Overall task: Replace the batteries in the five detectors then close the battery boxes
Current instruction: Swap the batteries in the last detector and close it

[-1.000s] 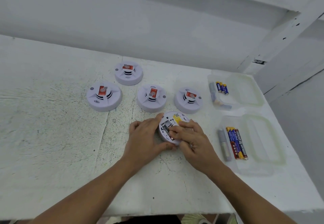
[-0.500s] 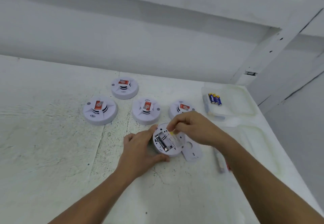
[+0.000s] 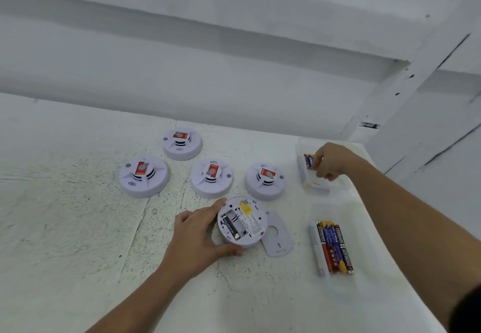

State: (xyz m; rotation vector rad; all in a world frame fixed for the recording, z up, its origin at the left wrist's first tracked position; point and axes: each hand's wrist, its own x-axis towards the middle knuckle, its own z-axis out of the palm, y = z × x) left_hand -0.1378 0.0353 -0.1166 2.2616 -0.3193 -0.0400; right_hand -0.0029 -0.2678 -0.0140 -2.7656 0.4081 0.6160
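Observation:
An upturned white detector [image 3: 243, 222] lies near the table's front with its battery box open; one dark battery sits in it beside an empty slot. My left hand [image 3: 197, 233] grips its rim. Its loose cover [image 3: 277, 236] lies just to its right. My right hand [image 3: 329, 162] reaches into the far clear container [image 3: 309, 186], fingers curled down beside blue batteries [image 3: 309, 160]; whether it holds anything is hidden. Four more detectors [image 3: 211, 177] stand face up behind, each with a red label.
A nearer clear container [image 3: 341, 210] on the right holds several red, blue and black batteries [image 3: 334, 248] and a grey one. A white wall runs along the back of the white table [image 3: 78, 215], whose right edge lies just past the containers.
The cover came off the detector and now lies beside it. My right hand left the battery box and moved right and back to the far container. My left hand stayed on the detector.

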